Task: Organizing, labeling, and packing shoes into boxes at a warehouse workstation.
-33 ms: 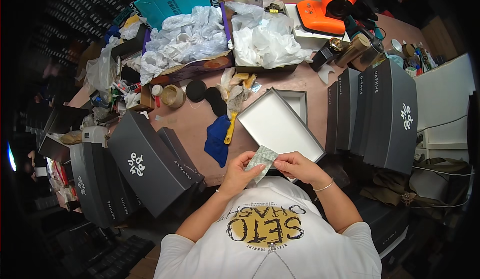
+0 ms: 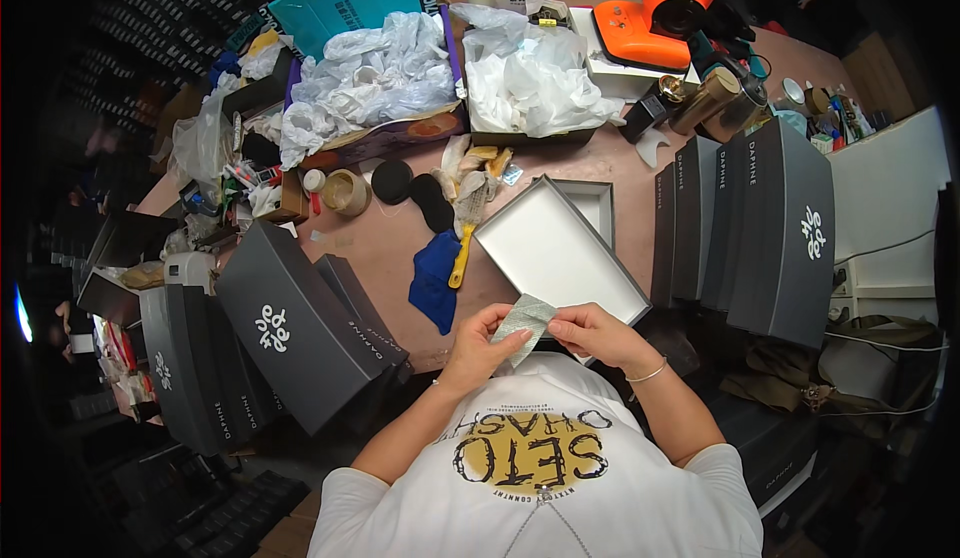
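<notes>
Close to my body, my left hand (image 2: 481, 345) pinches one side of a small grey-green sheet (image 2: 527, 320) covered in fine rows of marks. It looks like a label sheet, but its kind is too small to be sure of. Thumb and fingers of my right hand (image 2: 598, 334) are closed at the sheet's right edge. Just beyond both hands lies a shallow white-lined box part (image 2: 560, 248) with a dark grey rim, resting over another grey-rimmed box part (image 2: 597, 201). A blue cloth (image 2: 434, 283) and a yellow-handled brush (image 2: 461, 258) lie left of it.
Dark shoe boxes stand upright at the right (image 2: 775, 228), and more lean at the left (image 2: 290, 328). Across the back are two boxes of crumpled white plastic (image 2: 370, 73) (image 2: 535, 73) and an orange tape dispenser (image 2: 645, 33). A jar (image 2: 345, 193) stands left of centre.
</notes>
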The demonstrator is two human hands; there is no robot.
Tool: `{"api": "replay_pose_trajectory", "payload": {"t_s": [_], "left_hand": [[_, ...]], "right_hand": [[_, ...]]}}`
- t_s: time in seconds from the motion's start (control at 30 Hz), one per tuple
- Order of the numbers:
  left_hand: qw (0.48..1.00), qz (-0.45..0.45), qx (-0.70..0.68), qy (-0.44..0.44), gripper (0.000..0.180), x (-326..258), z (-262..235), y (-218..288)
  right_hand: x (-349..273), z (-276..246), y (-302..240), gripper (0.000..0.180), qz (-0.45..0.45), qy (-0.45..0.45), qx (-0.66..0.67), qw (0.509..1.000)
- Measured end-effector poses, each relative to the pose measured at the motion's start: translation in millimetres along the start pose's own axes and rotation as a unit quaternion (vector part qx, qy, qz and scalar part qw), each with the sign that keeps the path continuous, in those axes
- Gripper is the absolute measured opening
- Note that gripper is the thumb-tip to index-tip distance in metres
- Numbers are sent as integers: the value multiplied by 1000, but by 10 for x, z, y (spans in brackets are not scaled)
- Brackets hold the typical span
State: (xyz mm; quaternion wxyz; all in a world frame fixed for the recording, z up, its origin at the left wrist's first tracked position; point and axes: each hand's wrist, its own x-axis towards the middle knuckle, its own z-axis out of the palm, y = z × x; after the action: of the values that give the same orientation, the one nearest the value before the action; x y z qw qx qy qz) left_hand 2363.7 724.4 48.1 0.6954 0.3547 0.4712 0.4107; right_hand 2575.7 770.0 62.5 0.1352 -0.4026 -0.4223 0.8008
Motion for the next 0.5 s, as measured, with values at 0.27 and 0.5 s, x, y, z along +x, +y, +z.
{"api": "replay_pose_trajectory", "payload": {"t_s": [0.27, 0.5], "left_hand": [[1000, -13, -2, -13, 26, -54, 47, -6], [999, -26, -2, -19, 26, -72, 61, -20]], "right_hand": [[-13, 29, -1, 26, 8, 6, -10, 1000], [-38, 35, 29, 29, -1, 18, -37, 999]]}}
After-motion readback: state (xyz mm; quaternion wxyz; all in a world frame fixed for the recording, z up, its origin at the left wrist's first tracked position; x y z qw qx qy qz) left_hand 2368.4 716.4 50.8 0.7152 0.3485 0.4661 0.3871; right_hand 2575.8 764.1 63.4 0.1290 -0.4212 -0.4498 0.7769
